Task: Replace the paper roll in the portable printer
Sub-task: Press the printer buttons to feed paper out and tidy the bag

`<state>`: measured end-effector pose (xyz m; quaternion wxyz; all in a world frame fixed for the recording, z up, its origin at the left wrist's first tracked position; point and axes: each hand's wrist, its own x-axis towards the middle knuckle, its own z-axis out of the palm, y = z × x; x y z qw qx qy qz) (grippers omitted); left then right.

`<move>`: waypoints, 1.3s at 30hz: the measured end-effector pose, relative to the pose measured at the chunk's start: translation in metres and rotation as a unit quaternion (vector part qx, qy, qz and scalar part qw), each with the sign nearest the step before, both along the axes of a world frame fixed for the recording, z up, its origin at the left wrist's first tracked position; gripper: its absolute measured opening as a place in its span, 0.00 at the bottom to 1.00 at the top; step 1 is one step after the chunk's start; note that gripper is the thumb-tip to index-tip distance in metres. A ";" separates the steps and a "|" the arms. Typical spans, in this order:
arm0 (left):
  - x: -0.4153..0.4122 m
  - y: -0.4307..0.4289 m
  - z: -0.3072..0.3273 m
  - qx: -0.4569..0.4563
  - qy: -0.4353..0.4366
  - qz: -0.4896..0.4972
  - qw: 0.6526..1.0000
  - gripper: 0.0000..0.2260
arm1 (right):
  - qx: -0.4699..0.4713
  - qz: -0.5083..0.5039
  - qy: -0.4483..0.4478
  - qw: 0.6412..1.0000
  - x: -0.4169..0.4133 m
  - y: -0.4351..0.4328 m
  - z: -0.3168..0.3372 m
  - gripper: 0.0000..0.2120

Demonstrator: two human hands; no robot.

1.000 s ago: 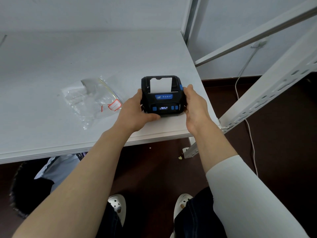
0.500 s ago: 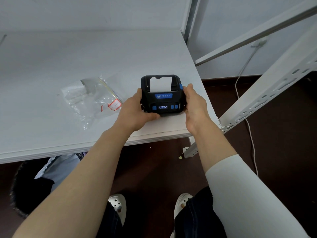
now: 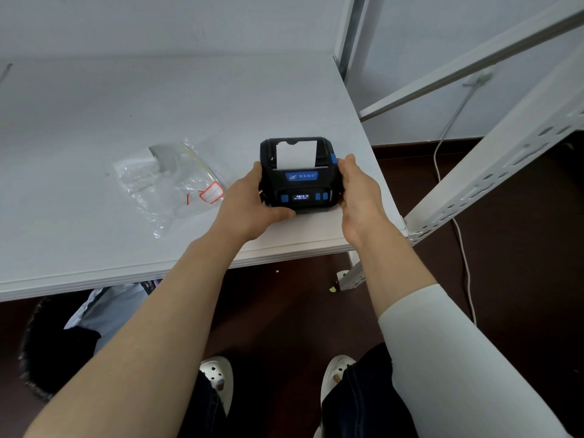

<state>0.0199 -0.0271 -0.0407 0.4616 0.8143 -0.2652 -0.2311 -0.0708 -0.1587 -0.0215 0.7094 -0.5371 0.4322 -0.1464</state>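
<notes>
1. White table (image 3: 94, 248) edge lies nearest; the portable printer (image 3: 300, 184) sits on it by the near right corner.
2. Left hand (image 3: 249, 203) and right hand (image 3: 360, 197) are clamped on its two sides, left thumb at the front edge.
3. Rigid shell, probably light. Best held by the flanks, clear of the blue side button (image 3: 332, 159).
4. Black body, blue keys, small lit display; white paper (image 3: 296, 154) feeds out of the slot.
5. Farther left lies a clear plastic bag (image 3: 170, 181).
</notes>
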 end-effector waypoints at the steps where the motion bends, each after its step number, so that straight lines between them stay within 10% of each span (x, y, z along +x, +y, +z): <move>1: 0.000 0.000 0.000 0.000 0.000 0.000 1.000 0.28 | 0.000 0.001 0.001 1.000 0.000 0.000 0.000 0.16; 39: 0.000 0.001 0.004 0.003 0.007 -0.002 1.000 0.28 | -0.146 0.142 -0.002 0.979 -0.017 -0.003 0.005 0.28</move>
